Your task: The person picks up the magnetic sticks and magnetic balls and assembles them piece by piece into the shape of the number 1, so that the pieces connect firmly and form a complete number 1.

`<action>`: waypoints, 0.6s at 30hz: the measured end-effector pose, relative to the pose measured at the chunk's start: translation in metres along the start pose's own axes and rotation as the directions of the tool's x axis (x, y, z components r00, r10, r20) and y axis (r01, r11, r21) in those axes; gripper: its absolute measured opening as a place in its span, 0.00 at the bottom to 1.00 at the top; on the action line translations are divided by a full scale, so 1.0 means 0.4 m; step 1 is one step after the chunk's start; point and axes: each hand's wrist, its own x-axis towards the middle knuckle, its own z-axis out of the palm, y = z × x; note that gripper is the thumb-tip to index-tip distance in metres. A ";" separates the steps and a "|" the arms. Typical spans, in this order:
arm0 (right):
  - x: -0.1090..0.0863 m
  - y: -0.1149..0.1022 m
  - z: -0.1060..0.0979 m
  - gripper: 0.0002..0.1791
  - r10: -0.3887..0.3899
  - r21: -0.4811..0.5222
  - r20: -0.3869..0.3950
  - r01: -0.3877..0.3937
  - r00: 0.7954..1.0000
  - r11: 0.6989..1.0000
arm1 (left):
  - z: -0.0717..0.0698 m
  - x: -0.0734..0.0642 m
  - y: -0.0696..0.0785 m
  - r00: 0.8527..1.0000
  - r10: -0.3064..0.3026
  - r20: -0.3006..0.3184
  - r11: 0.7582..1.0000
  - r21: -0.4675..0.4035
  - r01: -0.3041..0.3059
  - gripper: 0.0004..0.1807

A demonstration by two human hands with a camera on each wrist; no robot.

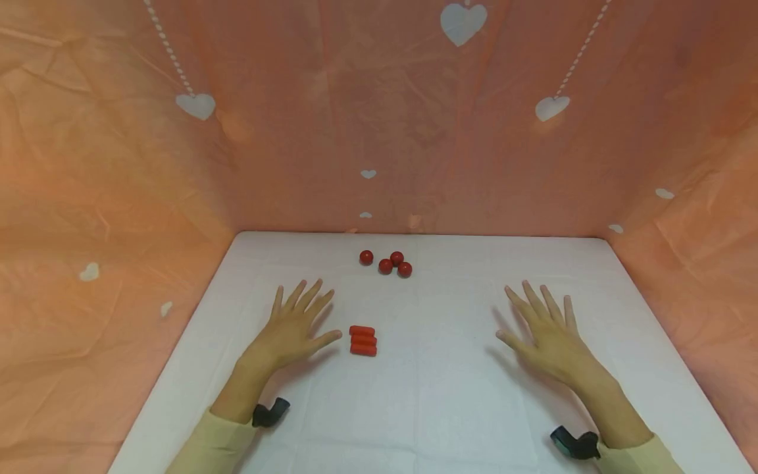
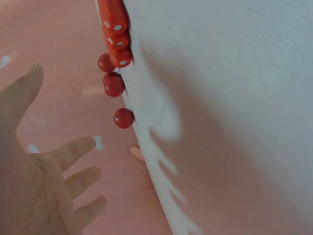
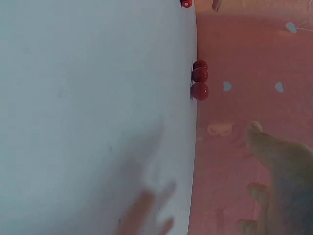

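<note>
Both hands hover over the white table with fingers spread and nothing in them. My left hand (image 1: 294, 331) is at the left, its thumb pointing toward three red cylinders (image 1: 364, 341) that lie stacked side by side in a short row. Pale dots mark the ends of these cylinders (image 2: 117, 43) in the left wrist view. Farther back sit several shiny dark-red balls (image 1: 385, 266), three bunched together and one slightly left of them. Over on the right, my right hand (image 1: 551, 342) is well away from both groups, and its thumb points inward.
A white cloth-like surface covers the table (image 1: 438, 401). Orange-pink fabric (image 1: 379, 118) with pale hearts hangs behind it and along both sides. Each wrist carries a small black device (image 1: 576, 444) by the sleeve.
</note>
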 end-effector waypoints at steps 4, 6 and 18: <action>-0.002 -0.001 0.001 0.47 0.002 0.016 0.002 -0.002 1.000 1.000 | 0.003 0.002 0.000 1.000 0.000 0.004 1.000 0.002 0.000 0.47; -0.001 -0.004 0.001 0.47 0.000 0.025 0.004 0.000 1.000 1.000 | 0.005 0.004 -0.002 1.000 0.004 0.002 1.000 0.002 -0.005 0.47; 0.040 -0.020 0.017 0.47 -0.023 0.018 0.006 0.023 1.000 1.000 | 0.023 0.020 -0.009 1.000 0.028 0.011 1.000 0.001 -0.028 0.48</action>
